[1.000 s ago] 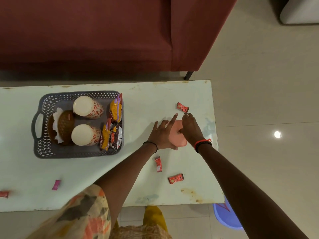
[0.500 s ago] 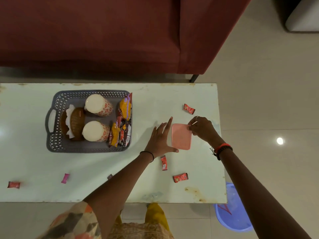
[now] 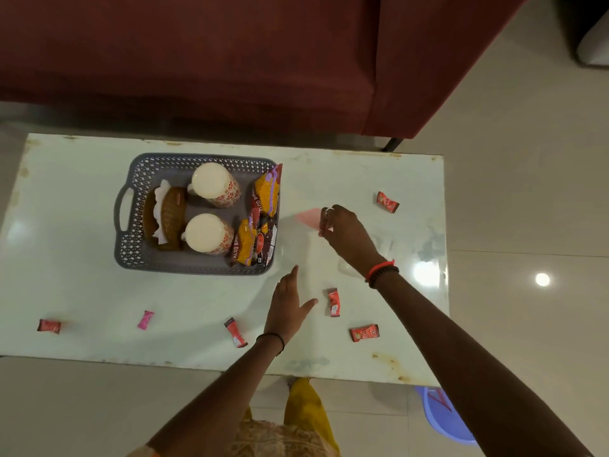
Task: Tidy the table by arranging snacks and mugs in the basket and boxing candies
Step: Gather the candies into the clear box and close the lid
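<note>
Pinching blurred pink lid [image 3: 309, 216] w/ right hand [image 3: 346, 232], left hand [image 3: 288, 305] open, flat.

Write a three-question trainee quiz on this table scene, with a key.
1. Count: how many wrapped candies lie loose on the table?
2. True or false: both mugs sit outside the basket.
3. Multiple choice: the right hand holds A) a mug, B) the blurred pink lid, C) a snack packet.

Key:
1. Six: five red, at and, and one pink.
2. False. Both mugs are inside it, beside the snack packets.
3. B. The left hand is open and empty.
</note>
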Demonstrator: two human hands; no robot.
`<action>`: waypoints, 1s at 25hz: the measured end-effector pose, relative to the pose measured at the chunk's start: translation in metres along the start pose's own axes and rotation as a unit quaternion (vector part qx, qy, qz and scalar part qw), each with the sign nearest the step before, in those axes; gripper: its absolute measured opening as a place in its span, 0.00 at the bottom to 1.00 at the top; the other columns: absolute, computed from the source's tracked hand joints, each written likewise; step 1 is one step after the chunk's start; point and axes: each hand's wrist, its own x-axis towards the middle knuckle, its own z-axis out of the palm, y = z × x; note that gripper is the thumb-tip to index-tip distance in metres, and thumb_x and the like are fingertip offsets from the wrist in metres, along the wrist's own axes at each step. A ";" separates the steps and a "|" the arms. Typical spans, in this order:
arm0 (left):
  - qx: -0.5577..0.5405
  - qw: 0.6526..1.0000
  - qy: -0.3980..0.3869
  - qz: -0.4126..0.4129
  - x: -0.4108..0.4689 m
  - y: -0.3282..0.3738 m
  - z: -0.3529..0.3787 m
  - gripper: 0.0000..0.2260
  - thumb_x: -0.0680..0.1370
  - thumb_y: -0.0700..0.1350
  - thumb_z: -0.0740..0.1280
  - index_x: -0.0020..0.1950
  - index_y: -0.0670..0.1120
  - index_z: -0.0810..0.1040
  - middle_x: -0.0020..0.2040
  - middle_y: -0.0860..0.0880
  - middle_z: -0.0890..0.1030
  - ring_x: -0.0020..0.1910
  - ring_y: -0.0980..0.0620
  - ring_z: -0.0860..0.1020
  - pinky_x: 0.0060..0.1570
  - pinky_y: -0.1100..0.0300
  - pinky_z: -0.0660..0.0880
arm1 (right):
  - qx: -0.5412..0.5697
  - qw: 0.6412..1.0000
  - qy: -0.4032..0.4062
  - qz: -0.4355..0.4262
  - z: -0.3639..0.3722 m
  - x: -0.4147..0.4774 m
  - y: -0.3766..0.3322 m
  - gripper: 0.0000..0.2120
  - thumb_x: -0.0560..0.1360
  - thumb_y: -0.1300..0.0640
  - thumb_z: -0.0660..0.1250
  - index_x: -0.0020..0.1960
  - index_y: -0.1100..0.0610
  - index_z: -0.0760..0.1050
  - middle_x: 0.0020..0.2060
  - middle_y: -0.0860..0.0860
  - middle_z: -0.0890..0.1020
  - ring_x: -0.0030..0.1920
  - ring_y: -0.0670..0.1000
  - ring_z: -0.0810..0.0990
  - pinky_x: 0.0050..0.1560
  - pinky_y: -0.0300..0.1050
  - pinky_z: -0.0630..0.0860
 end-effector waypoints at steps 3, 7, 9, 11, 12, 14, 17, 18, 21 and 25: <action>0.010 1.000 0.003 0.001 0.000 -0.009 0.007 0.34 0.75 0.51 0.67 0.75 0.45 0.53 0.74 0.43 0.62 0.73 0.45 0.62 0.70 0.51 0.65 | -0.135 0.988 -0.016 -0.067 0.045 0.004 0.008 0.13 0.75 0.68 0.62 0.59 0.64 0.73 0.54 0.59 0.76 0.56 0.59 0.75 0.47 0.51 0.78; 0.006 1.000 0.003 0.011 -0.001 -0.017 0.008 0.32 0.76 0.50 0.67 0.74 0.45 0.55 0.73 0.44 0.64 0.72 0.46 0.63 0.70 0.52 0.66 | -0.169 0.981 -0.066 -0.064 0.071 0.008 0.013 0.15 0.76 0.64 0.64 0.63 0.63 0.71 0.57 0.58 0.75 0.57 0.56 0.74 0.51 0.49 0.78; 0.011 1.000 0.014 0.021 -0.001 -0.019 0.006 0.30 0.76 0.49 0.66 0.73 0.44 0.58 0.72 0.44 0.66 0.72 0.47 0.64 0.69 0.53 0.67 | -0.131 0.987 -0.068 -0.062 0.068 0.003 0.014 0.12 0.76 0.61 0.65 0.58 0.64 0.73 0.55 0.58 0.76 0.55 0.56 0.75 0.52 0.49 0.78; 0.030 0.998 0.027 0.048 -0.002 -0.019 0.004 0.27 0.77 0.48 0.66 0.72 0.45 0.61 0.71 0.45 0.68 0.71 0.48 0.65 0.68 0.55 0.68 | -0.026 0.999 -0.016 -0.015 0.058 -0.014 0.017 0.08 0.76 0.59 0.66 0.51 0.64 0.76 0.49 0.58 0.78 0.50 0.55 0.77 0.49 0.46 0.77; 0.047 0.996 0.028 0.076 -0.003 -0.018 0.002 0.24 0.77 0.48 0.65 0.71 0.46 0.63 0.70 0.46 0.69 0.70 0.49 0.66 0.67 0.56 0.69 | 0.019 1.000 0.011 0.019 0.051 -0.028 0.021 0.08 0.76 0.57 0.66 0.47 0.64 0.76 0.46 0.56 0.79 0.46 0.53 0.78 0.46 0.43 0.75; 0.090 0.985 0.019 0.148 -0.002 -0.014 -0.001 0.19 0.78 0.46 0.63 0.69 0.47 0.66 0.67 0.47 0.71 0.67 0.50 0.69 0.67 0.58 0.69 | 0.055 0.995 0.046 0.069 0.043 -0.066 0.032 0.12 0.78 0.52 0.64 0.43 0.61 0.76 0.40 0.54 0.79 0.40 0.51 0.79 0.41 0.41 0.75; 0.166 0.951 -0.017 0.262 0.001 -0.005 -0.001 0.16 0.79 0.40 0.60 0.66 0.47 0.70 0.65 0.48 0.73 0.65 0.50 0.71 0.67 0.59 0.67 | 0.021 0.996 0.039 0.083 0.046 -0.133 0.054 0.13 0.77 0.48 0.64 0.41 0.56 0.76 0.38 0.50 0.80 0.37 0.49 0.80 0.37 0.43 0.79; 0.190 0.935 -0.036 0.298 0.002 -0.001 0.001 0.16 0.78 0.37 0.60 0.66 0.46 0.70 0.66 0.48 0.73 0.66 0.50 0.71 0.68 0.60 0.66 | 0.000 0.997 0.015 0.076 0.050 -0.153 0.060 0.10 0.76 0.49 0.66 0.43 0.56 0.76 0.41 0.49 0.80 0.39 0.49 0.80 0.37 0.43 0.79; 0.229 0.892 -0.095 0.378 0.009 0.008 0.007 0.21 0.76 0.31 0.60 0.67 0.46 0.70 0.68 0.47 0.73 0.69 0.50 0.69 0.70 0.59 0.64 | -0.089 0.993 -0.069 0.023 0.067 -0.190 0.077 0.14 0.63 0.57 0.79 0.45 0.58 0.79 0.45 0.51 0.80 0.42 0.52 0.80 0.33 0.43 0.79; 0.274 0.871 -0.130 0.386 0.021 0.014 0.015 0.23 0.74 0.30 0.58 0.66 0.46 0.71 0.66 0.47 0.74 0.66 0.49 0.70 0.69 0.56 0.65 | -0.125 0.988 -0.076 0.049 0.086 -0.194 0.096 0.13 0.63 0.64 0.77 0.46 0.60 0.78 0.46 0.55 0.79 0.41 0.55 0.79 0.34 0.44 0.78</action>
